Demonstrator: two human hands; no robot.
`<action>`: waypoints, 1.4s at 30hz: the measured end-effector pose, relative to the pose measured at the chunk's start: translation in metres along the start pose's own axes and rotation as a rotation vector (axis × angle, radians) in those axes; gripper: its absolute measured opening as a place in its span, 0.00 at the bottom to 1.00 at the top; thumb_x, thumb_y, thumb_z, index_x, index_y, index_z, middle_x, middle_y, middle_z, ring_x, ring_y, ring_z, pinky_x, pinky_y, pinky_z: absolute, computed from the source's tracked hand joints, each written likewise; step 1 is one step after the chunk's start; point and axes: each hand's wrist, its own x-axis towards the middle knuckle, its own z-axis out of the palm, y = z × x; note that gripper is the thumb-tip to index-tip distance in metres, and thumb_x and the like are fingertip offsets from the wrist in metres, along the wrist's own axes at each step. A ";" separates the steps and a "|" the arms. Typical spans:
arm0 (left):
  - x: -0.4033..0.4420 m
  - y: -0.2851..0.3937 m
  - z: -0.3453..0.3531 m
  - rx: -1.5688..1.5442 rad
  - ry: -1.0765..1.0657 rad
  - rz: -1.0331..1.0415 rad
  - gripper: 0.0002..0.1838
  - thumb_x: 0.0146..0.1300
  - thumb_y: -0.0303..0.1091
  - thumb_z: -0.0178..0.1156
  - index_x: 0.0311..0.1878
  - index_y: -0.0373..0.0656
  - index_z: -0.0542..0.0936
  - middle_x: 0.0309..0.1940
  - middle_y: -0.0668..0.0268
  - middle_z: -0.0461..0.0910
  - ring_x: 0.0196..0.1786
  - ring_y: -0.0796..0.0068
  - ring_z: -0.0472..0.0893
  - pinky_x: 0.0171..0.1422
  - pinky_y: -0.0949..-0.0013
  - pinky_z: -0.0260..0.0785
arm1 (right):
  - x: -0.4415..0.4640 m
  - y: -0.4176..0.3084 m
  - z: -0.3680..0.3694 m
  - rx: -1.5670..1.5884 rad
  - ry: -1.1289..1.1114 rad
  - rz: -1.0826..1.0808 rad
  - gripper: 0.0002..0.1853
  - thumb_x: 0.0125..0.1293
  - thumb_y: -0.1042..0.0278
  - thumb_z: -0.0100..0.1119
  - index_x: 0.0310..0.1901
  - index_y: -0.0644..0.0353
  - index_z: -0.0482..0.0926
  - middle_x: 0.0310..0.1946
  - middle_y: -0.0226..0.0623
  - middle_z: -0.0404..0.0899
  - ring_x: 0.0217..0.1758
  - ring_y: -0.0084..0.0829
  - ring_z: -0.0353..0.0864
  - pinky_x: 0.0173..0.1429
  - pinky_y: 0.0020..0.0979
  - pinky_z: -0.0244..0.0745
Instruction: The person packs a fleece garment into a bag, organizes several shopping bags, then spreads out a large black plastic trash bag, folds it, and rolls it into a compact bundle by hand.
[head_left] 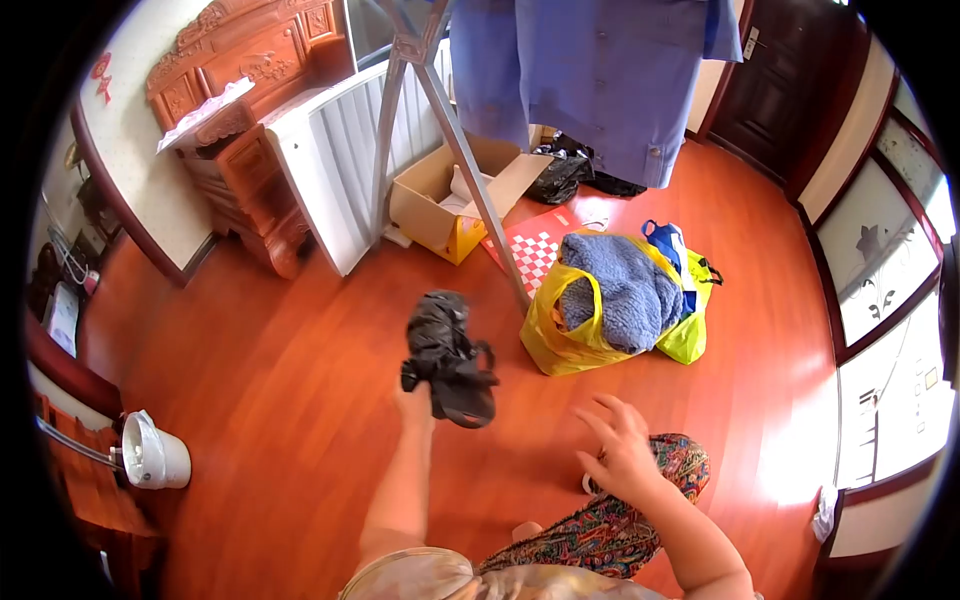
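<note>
My left hand (414, 398) is closed around a crumpled black plastic bag (440, 340), held out in front of me over the floor. The bag's loop handles hang toward the right. My right hand (622, 452) is raised above my patterned trouser leg (600, 525), fingers spread, with nothing in it. Beyond that hand, a yellow plastic bag (545, 335) stands on the floor with a fluffy blue-grey textile (620, 290) bulging from its top. Touching it on the right is a yellow-green bag (690, 335) with something blue at its top.
Blue garments (620, 80) hang from a metal rack (455, 130) ahead. Behind its leg lie an open cardboard box (430, 205), a red-and-white checked sheet (530, 255) and black bags (565, 175). Carved wooden furniture (250, 160) stands left; a white bucket (157, 455) sits lower left.
</note>
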 end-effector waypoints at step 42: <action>0.042 -0.181 -0.132 1.487 -0.493 -0.205 0.09 0.48 0.36 0.53 0.24 0.42 0.79 0.21 0.65 0.78 0.26 0.72 0.78 0.34 0.69 0.70 | -0.063 0.029 -0.048 -0.254 0.336 0.153 0.13 0.41 0.72 0.49 0.33 0.57 0.75 0.37 0.35 0.71 0.47 0.37 0.68 0.58 0.40 0.52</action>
